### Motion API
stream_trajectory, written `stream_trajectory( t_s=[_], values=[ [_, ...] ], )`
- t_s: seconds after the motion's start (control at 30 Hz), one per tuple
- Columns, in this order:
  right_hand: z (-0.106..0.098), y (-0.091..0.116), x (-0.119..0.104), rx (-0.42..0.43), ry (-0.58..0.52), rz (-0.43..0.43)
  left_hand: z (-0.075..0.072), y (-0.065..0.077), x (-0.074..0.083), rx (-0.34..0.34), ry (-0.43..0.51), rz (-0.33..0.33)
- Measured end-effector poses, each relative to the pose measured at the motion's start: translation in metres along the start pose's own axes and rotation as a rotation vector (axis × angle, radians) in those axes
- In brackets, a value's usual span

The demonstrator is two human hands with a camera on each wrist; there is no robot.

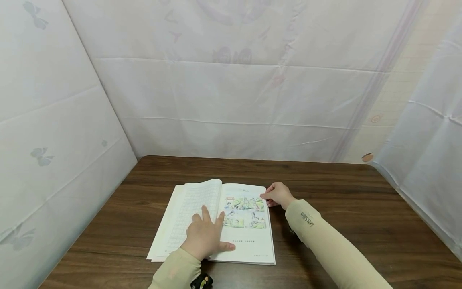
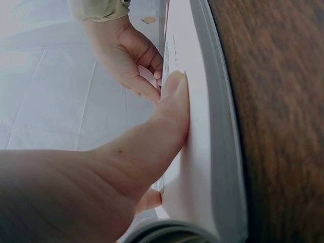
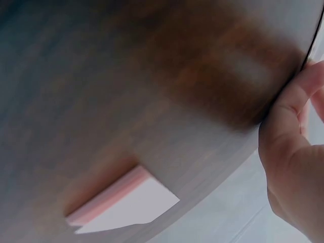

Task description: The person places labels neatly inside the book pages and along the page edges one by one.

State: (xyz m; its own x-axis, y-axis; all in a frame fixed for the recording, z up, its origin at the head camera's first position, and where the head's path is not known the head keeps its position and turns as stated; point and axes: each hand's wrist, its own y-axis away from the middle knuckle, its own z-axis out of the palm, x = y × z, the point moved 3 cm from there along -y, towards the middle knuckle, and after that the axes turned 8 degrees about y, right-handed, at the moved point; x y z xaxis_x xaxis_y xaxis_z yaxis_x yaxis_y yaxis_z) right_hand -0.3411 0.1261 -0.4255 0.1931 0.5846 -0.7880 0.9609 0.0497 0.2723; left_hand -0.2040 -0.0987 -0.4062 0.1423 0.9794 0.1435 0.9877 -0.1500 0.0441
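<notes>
A book (image 1: 249,245) lies open on the table, with ruled squares on the left page and coloured drawings on the right. My left hand (image 1: 203,237) rests across its middle, fingers spread and the thumb on the right page. In the left wrist view, that thumb (image 2: 174,106) presses near the book's lower edge. At the upper right edge of the book, my right hand (image 1: 279,194) pinches the page edge, thumb on top and fingers below. How many sheets it holds I cannot tell. In the right wrist view, the hand (image 3: 298,142) shows only partly, at the right.
The brown wooden table (image 1: 335,200) extends around the book. Pale cloth (image 1: 231,92) hangs behind it and along both sides. A white block with a pink side (image 3: 126,202) shows low in the right wrist view; its kind is unclear.
</notes>
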Motion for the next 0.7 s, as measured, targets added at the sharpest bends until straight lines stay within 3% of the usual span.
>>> stream_trajectory(
  t_s=[0.4, 0.7],
  values=[
    [-0.003, -0.0005, 0.0022, -0.051, -0.002, 0.006, -0.0008, 0.0002, -0.0004, -0.013, 0.02, -0.001],
    [-0.0039, 0.0082, -0.0055, -0.027, 0.159, -0.056, -0.0026, 0.0015, -0.0054, -0.001, 0.021, 0.002]
  ],
)
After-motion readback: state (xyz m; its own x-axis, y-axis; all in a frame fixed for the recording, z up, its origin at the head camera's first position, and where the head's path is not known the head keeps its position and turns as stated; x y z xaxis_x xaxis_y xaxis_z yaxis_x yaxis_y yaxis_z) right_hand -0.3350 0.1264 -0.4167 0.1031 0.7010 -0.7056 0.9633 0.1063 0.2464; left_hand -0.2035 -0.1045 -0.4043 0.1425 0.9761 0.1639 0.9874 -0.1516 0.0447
